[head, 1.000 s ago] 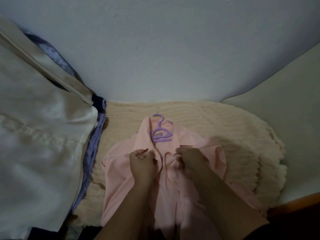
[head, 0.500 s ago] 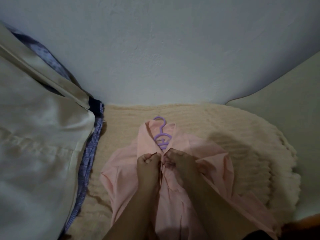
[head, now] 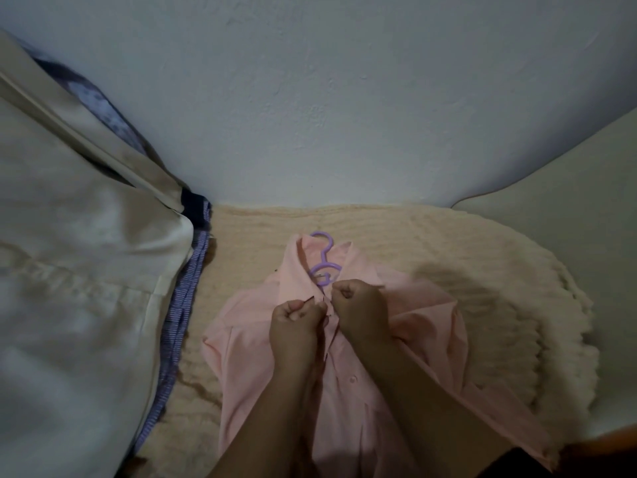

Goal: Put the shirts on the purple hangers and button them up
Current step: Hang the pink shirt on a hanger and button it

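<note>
At lower centre of the frame, the left hand [head: 298,326] and right hand [head: 356,305] pinch the 2 front edges of the pink shirt [head: 424,312] together just below the purple hanger [head: 324,260], its placket running toward the viewer.

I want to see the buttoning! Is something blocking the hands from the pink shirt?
Nothing visible does. The left hand and right hand already pinch the pink shirt at its front edges, just below the purple hanger at the collar.
</note>
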